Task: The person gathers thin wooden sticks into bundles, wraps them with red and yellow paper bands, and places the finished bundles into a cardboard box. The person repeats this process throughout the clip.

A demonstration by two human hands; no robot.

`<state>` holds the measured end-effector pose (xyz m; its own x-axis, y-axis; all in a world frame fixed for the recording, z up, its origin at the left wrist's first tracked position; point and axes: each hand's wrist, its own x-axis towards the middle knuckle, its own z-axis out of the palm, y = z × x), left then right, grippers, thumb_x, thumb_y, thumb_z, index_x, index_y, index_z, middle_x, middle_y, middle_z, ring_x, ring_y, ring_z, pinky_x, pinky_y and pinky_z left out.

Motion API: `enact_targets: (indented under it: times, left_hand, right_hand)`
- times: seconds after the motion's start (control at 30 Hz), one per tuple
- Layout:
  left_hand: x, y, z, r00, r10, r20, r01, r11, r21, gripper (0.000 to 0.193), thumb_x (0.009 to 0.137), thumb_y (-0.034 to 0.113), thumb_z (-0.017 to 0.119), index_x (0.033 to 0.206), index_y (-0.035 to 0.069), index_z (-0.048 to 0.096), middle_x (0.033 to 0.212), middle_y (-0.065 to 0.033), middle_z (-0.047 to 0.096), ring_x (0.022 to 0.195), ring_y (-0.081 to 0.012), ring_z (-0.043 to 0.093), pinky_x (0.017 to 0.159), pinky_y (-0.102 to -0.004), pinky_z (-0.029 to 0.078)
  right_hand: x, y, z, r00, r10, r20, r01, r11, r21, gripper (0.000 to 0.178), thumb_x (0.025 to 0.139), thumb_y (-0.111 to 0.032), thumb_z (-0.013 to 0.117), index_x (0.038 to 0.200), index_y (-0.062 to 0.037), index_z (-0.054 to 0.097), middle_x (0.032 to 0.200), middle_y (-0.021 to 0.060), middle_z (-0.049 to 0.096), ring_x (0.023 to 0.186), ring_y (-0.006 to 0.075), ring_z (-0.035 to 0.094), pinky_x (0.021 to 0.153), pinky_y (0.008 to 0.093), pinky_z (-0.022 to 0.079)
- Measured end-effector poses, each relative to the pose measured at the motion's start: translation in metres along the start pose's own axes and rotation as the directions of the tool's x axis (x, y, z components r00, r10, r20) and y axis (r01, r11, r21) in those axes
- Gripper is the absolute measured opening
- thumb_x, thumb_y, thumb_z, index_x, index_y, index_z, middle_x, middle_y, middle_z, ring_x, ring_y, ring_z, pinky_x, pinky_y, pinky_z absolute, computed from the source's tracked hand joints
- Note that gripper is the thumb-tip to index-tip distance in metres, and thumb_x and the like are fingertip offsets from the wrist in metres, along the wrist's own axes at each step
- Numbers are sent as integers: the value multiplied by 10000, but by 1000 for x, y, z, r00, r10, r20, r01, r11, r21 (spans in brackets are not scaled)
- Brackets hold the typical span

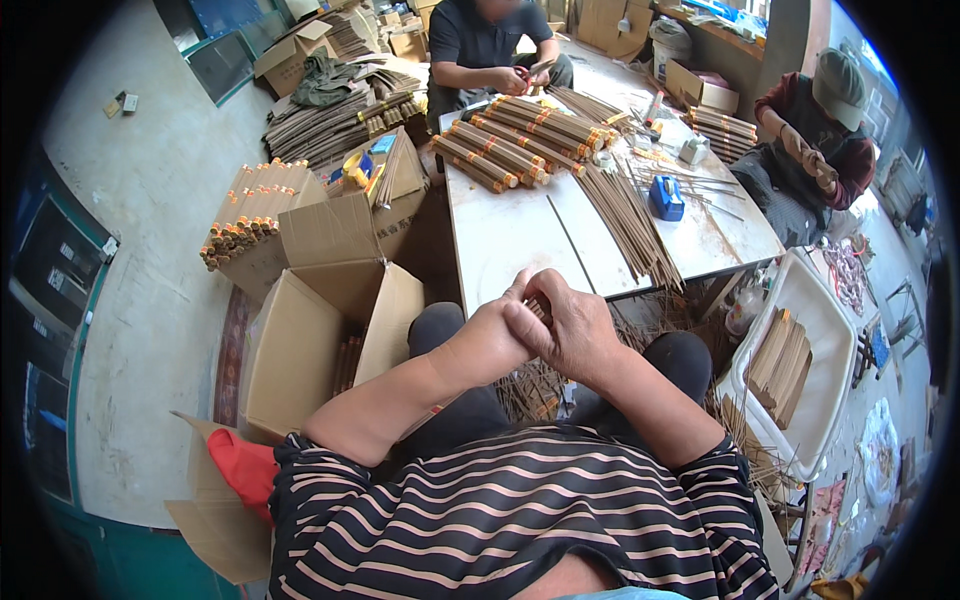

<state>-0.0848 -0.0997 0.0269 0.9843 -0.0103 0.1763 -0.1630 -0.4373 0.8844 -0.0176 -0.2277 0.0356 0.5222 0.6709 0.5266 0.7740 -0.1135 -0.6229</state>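
Observation:
In front of my lap, just off the table's near edge, my left hand (497,335) and my right hand (572,328) are closed together around a bundle of thin brown sticks (540,307). Only the bundle's end shows between the fingers; my palms hide the rest. Beyond my hands is the white table (515,250). A fan of loose brown sticks (625,225) lies on it, reaching over the near edge. Tied bundles with orange and yellow bands (505,150) are piled behind those sticks.
An opened cardboard box (275,370) stands on my left with banded bundles inside. To my right, a white tub (825,400) holds more sticks. A blue tape dispenser (666,198) sits on the table. Two people work at its far side (480,50) and right side (815,150).

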Motion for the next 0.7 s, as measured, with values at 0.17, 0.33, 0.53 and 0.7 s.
enact_targets:
  times: [0.17, 0.33, 0.53, 0.7]
  left_hand:
    - [-6, -1, 6, 978, -201, 50, 195, 976, 100, 694, 733, 127, 638, 1300, -42, 275, 896, -172, 601, 867, -214, 583, 771, -299, 453]
    - [-6, 21, -5, 846, -512, 149, 527, 845, -90, 817, 665, 87, 629, 1339, -105, 209, 814, -114, 588, 651, -161, 569, 562, -255, 452]
    - [-4, 12, 3, 801, -476, 362, 587, 744, -320, 250, 730, 3, 593, 969, -1, 519, 643, 6, 481, 437, -56, 438, 385, -200, 349]
    - [-7, 3, 11, 714, -532, 456, 699, 581, -417, 163, 732, -22, 593, 886, 7, 549, 607, 1, 470, 432, -57, 421, 376, -196, 339]
  right_hand:
    - [-11, 14, 7, 998, -46, -43, 48, 998, 31, 166, 845, -215, 506, 818, -54, 537, 601, 160, 576, 535, 346, 583, 508, 418, 475]
    - [-2, 31, -16, 946, 260, 192, -317, 864, 392, 363, 904, -391, 467, 981, -42, 534, 704, 140, 594, 636, 234, 602, 601, 339, 476]
    - [-16, 35, -17, 893, 56, 447, -271, 860, 433, 481, 841, -421, 574, 1143, -60, 476, 760, 106, 583, 743, 186, 579, 683, 311, 477]
    - [-26, 48, -4, 923, -5, 385, -193, 859, 475, 273, 883, -297, 550, 1012, -56, 559, 757, 83, 609, 689, 162, 583, 649, 284, 478]
